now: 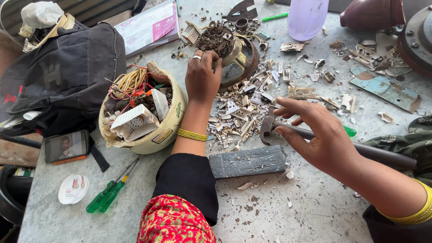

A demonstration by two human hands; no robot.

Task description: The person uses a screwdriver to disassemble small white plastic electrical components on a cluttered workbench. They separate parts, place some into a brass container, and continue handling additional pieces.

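Note:
My left hand [202,78], with a ring and a yellow bangle, reaches forward, and its fingers are curled onto a heap of dark metal scrap [216,39] in a rusty round bowl [245,63]. My right hand [321,135] hovers with fingers spread just over a hammer [268,128]. The hammer lies on the table, its dark handle running right under my wrist. A grey rectangular block [247,161] lies in front of the hammer head. Broken white plastic pieces [240,110] are piled between my two hands.
A cream helmet-shaped shell [173,123] holding wires and switch parts sits left of my left arm. Two green screwdrivers [108,191], a phone [66,146], a round white disc [73,189] and a black bag [67,76] are at left. A pale bottle [307,18] stands at the back.

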